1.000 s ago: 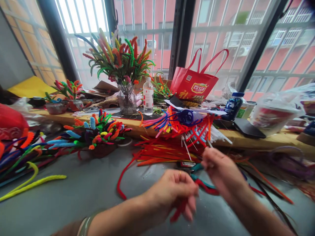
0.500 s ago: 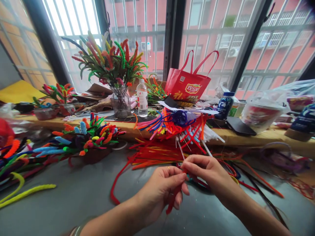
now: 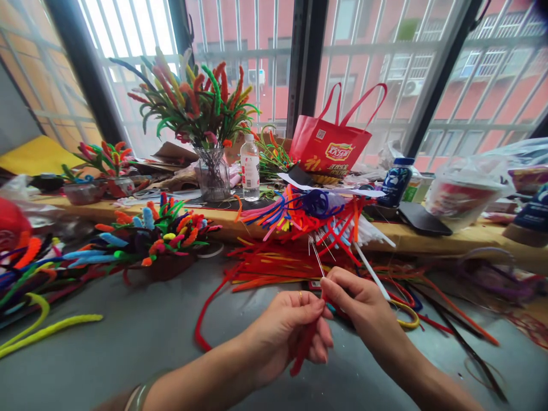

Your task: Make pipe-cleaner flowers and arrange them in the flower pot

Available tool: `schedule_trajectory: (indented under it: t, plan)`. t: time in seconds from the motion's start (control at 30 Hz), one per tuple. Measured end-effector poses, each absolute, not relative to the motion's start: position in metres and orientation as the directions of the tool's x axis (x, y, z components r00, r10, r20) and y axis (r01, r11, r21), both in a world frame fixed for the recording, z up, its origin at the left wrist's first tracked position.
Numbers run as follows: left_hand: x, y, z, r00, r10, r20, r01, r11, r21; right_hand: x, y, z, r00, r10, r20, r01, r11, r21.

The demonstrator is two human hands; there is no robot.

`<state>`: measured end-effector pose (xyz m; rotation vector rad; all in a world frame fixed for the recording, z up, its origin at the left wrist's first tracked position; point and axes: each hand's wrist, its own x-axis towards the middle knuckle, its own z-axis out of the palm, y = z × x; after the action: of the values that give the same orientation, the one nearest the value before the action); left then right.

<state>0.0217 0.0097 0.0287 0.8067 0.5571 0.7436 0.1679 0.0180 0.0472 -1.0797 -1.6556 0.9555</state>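
Observation:
My left hand (image 3: 291, 328) is closed in a pinch on a red pipe cleaner (image 3: 303, 351), whose fuzzy lower end hangs below the thumb. Right beside it, my right hand (image 3: 359, 299) pinches the top of the same red piece with thumb and forefinger. Thin silvery wires (image 3: 317, 260) stick up and away from those fingertips. Between the two hands the join of wire and red fuzz is partly hidden by the fingers. Behind them lies a spread of red and orange pipe cleaners (image 3: 265, 274).
A mixed bundle of pipe cleaners (image 3: 321, 204) lies on the wooden ledge (image 3: 231, 216). Along it stand a glass vase (image 3: 213, 177), a water bottle (image 3: 250, 171), a red bag (image 3: 329, 142) and a blue-capped bottle (image 3: 396, 182). A yellow tape roll (image 3: 409, 322) lies right of my hands.
The view has shifted slightly, so the surroundings sit a little further right. Both hands keep their pinch on the red pipe cleaner, with the fingers barely moved.

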Motion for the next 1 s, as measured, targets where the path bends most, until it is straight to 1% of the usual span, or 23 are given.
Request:
schedule_trajectory:
  t: [0.1,0.17,0.27,0.37,0.6,0.77,0.9,1.0]
  plan:
    - [0.026,0.009,0.025,0.588,0.799,-0.124,-0.412,0.428,0.805,0.167,0.020,0.044,-0.190,0.951,0.242,0.174,0.276,-0.945]
    - [0.028,0.009,0.022,0.571,0.815,-0.099,-0.434,0.402,0.807,0.166,0.020,0.041,-0.191,0.963,0.192,0.107,0.215,-0.971]
    - [0.030,0.009,0.017,0.557,0.825,-0.095,-0.434,0.386,0.814,0.164,0.020,0.039,-0.183,0.978,0.096,-0.019,0.094,-0.995]
    - [0.030,0.010,0.014,0.542,0.835,-0.093,-0.436,0.374,0.818,0.163,0.020,0.038,-0.164,0.984,0.064,-0.088,0.050,-0.995]
    - [0.029,0.010,0.016,0.547,0.827,-0.128,-0.435,0.412,0.801,0.162,0.022,0.038,-0.116,0.991,0.065,-0.095,0.054,-0.994]
    - [0.030,0.008,0.018,0.549,0.823,-0.147,-0.426,0.427,0.798,0.164,0.023,0.036,-0.087,0.991,0.105,-0.079,0.098,-0.992]
    - [0.030,0.007,0.018,0.542,0.824,-0.166,-0.420,0.437,0.796,0.164,0.026,0.033,-0.074,0.994,0.081,-0.122,0.072,-0.990]
    - [0.029,0.007,0.019,0.522,0.838,-0.163,-0.427,0.421,0.800,0.165,0.029,0.027,-0.093,0.995,0.027,-0.167,0.011,-0.986]
